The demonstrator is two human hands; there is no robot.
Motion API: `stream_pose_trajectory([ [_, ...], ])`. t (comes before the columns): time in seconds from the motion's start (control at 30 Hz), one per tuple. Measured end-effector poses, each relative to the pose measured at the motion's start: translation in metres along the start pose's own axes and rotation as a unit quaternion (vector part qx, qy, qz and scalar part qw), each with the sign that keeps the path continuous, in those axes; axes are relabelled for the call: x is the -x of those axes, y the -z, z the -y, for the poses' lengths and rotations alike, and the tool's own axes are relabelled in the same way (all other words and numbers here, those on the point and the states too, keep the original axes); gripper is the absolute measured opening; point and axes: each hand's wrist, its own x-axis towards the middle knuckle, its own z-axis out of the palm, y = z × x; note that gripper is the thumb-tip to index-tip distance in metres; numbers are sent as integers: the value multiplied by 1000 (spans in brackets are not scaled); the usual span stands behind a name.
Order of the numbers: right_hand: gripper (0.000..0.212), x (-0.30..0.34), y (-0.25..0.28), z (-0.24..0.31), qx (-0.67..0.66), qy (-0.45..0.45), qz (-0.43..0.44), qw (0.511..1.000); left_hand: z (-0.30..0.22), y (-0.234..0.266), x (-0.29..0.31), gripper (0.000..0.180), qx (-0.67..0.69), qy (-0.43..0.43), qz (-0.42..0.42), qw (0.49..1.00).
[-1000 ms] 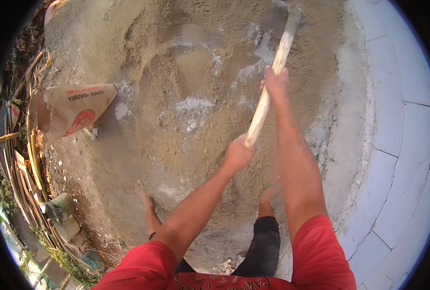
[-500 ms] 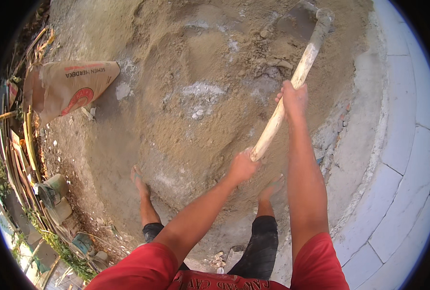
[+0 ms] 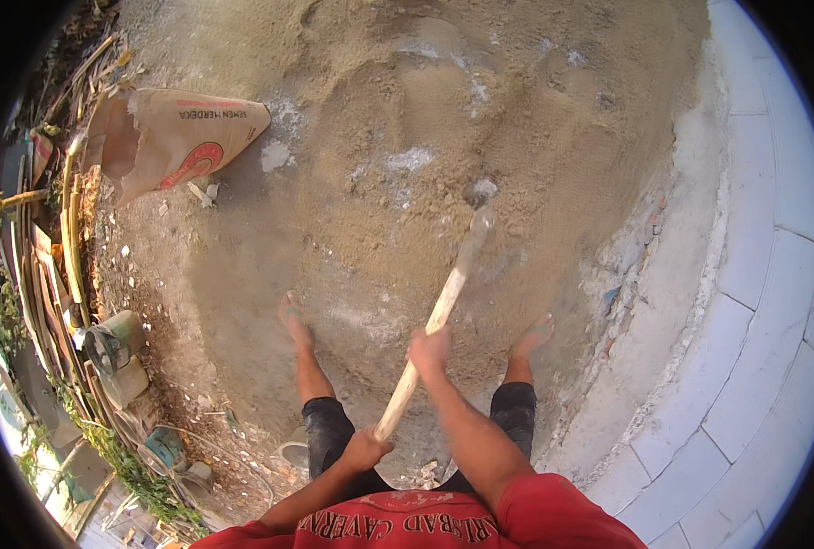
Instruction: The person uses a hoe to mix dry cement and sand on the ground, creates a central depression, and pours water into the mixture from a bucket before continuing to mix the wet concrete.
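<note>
My left hand [image 3: 367,448] was closed around the near end of the wooden handle [image 3: 400,400], and my right hand [image 3: 430,350] gripped it farther along. Beyond my feet [image 3: 532,337], its far end reached the sand [image 3: 562,165] (how deep, I could not tell). Leftward lay a torn paper sack [image 3: 183,146].

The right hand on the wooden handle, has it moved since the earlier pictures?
Yes. Judged against the brown paper bag at the left, the right hand has come nearer to the person's body and shifted leftward.
</note>
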Motion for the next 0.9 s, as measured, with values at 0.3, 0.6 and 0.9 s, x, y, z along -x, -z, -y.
stream_pose_trajectory([
  [0.3,20,157,-9,43,-232,-93,62,966,62,36,107,36,-74,-116,-83,987],
  [0.6,25,-174,-4,279,-152,182,-21,971,-220,105,-187,21,-155,-227,-321,906],
  [0.9,29,-79,-40,11,-128,-72,56,988,-26,27,-79,20,-231,-30,-167,958],
])
